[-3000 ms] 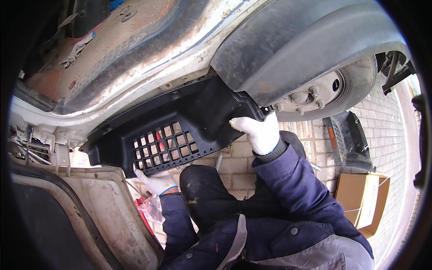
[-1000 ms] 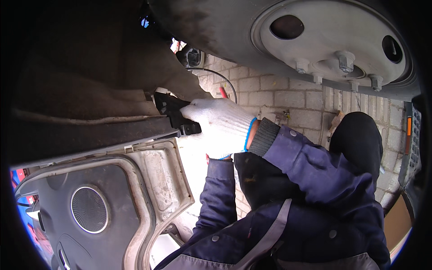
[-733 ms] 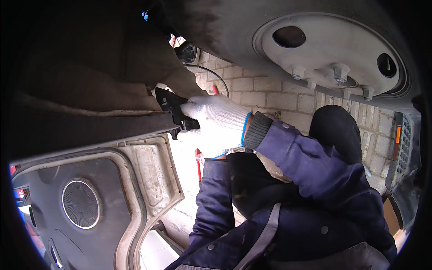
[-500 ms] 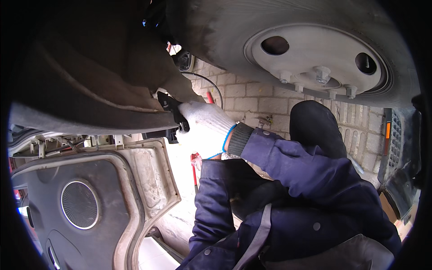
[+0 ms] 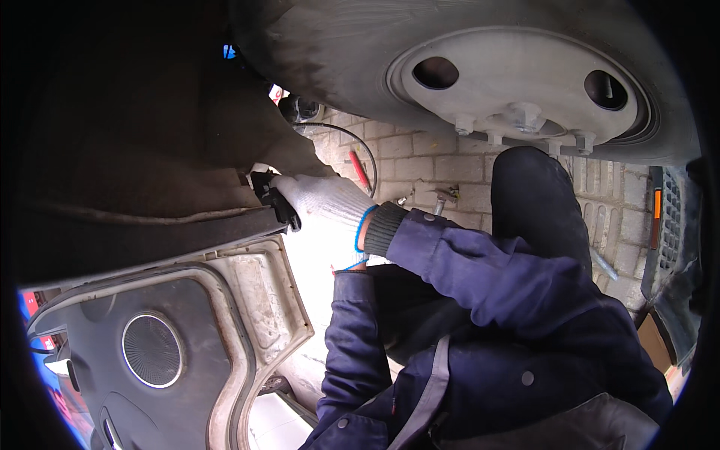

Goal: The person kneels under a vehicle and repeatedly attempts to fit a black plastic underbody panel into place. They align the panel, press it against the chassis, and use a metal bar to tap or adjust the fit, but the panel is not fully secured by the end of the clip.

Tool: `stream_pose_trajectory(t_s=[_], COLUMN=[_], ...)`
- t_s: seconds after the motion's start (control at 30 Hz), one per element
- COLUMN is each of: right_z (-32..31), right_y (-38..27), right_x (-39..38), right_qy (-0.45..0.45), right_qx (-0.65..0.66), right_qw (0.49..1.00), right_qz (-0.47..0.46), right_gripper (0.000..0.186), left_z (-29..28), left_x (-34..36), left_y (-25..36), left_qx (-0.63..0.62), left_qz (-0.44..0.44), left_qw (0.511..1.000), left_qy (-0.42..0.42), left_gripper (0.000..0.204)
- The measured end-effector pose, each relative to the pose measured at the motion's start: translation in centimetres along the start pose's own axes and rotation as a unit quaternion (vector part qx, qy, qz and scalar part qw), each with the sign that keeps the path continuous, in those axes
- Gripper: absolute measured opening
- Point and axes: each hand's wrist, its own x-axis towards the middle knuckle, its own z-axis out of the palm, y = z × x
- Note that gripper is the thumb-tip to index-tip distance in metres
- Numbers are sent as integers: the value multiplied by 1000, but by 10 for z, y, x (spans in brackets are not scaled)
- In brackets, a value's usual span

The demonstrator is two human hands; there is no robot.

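Because glare whitens everything just beyond the left sleeve (image 5: 349,322), we see little of the left hand (image 5: 334,247); its gloved wrist shows below the right one, but whether it is spread, pressed together or pinching something, we cannot tell. The right sleeve (image 5: 487,259) reaches across, and the gloved right hand (image 5: 319,196) has its fingers closed, as far as we can judge, on a black plastic part (image 5: 274,196). That part sits at the right end of a long dark trim (image 5: 180,236), by the nearest corner of the open door (image 5: 97,322); we suppose the hand takes this end because it juts out where fingers can get round it. The wrists lie close together, perhaps so both hands can work at one spot, and the door stands wide, which seems to leave the arms room. On the paving (image 5: 469,172), toward its upper left corner, a red-handled tool (image 5: 360,172) lies just beside a black cable (image 5: 362,142). Farther off, near the paving's right edge, we find a dark panel (image 5: 667,247) and a cardboard box (image 5: 655,345), well apart from the hands, while the wheel (image 5: 517,90) borders its far edge.
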Motion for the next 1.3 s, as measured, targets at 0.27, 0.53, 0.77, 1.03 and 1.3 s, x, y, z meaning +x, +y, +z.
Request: stream_pose_trajectory(t_s=[0.27,0.53,0.77,1.03,1.3], right_z=[3,13,16,14,17], right_y=[8,15,15,19,19], right_x=[0,-5,-10,-6,-3], right_qy=[6,-8,31,20,19], right_qx=[42,71,77,84,85], right_qw=[999,997,997,996,996], right_qz=[9,24,-8,-26,-26], right_gripper=[48,63,76,74,72], left_z=[-3,-5,-4,-5,-2], left_x=[4,5,4,8,6], left_y=[7,10,11,16,14], left_qx=[18,23,26,26,22], left_qz=[12,15,16,12,8], left_qw=[1000,999,998,997,996], left_qy=[16,44,58,73,84], left_gripper=[81,77,73,69,64])
